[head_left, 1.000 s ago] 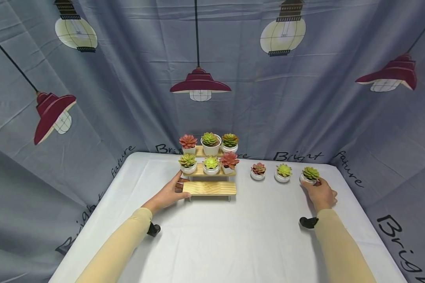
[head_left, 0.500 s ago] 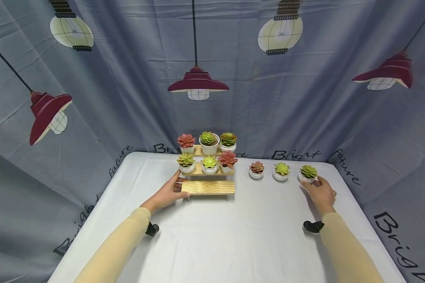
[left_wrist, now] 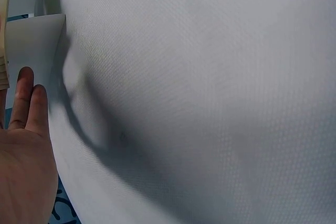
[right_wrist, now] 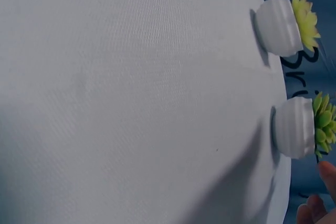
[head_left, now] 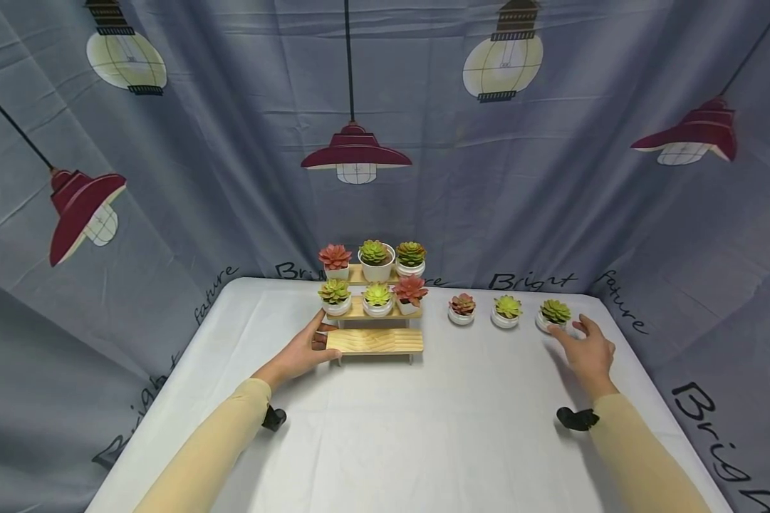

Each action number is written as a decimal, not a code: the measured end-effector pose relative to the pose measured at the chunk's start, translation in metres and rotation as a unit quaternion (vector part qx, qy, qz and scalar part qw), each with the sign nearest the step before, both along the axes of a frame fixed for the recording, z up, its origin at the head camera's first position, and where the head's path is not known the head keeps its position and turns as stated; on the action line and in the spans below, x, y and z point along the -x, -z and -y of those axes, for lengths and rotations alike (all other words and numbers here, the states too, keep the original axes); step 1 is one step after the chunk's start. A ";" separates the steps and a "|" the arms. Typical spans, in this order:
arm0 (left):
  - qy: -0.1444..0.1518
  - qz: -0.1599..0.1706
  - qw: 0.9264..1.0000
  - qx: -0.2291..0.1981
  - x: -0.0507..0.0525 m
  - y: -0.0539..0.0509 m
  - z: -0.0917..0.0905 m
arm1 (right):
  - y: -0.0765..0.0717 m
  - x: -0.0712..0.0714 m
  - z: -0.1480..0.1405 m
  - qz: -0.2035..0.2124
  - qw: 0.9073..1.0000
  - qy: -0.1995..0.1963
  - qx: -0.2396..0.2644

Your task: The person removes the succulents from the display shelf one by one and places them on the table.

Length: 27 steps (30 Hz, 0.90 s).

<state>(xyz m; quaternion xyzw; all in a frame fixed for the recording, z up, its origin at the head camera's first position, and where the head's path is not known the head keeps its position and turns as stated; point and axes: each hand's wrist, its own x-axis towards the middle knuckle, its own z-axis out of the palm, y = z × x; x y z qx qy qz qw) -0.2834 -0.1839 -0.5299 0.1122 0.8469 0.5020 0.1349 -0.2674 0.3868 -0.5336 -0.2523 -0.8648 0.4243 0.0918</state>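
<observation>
Shelving stands mid-frame in the head view, our left hand touching its left end with fingers spread wide. Right of centre, our right hand has thumb and index wide apart beside the rightmost potted succulent.

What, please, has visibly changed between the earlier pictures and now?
The right hand has opened, letting go of the rightmost potted green succulent, and drawn slightly back to the right. That succulent stayed put; the left hand remains at the left end of the three-tier wooden stand, and the other eight potted succulents have not moved.
</observation>
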 end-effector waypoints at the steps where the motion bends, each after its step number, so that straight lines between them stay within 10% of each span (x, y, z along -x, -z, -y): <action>1: 0.000 0.000 1.000 -0.001 0.000 0.000 0.000 | -0.001 -0.001 0.001 -0.003 1.000 -0.002 0.000; 11: 0.001 0.002 1.000 -0.018 -0.002 0.000 0.000 | -0.013 -0.005 0.020 -0.059 0.998 -0.027 -0.019; 18: 0.008 0.018 1.000 -0.016 -0.012 -0.021 -0.005 | -0.022 -0.005 0.053 -0.105 0.992 -0.069 -0.021; 27: 0.001 0.002 1.000 -0.022 -0.001 0.000 -0.001 | -0.024 0.000 0.093 -0.137 0.983 -0.126 0.001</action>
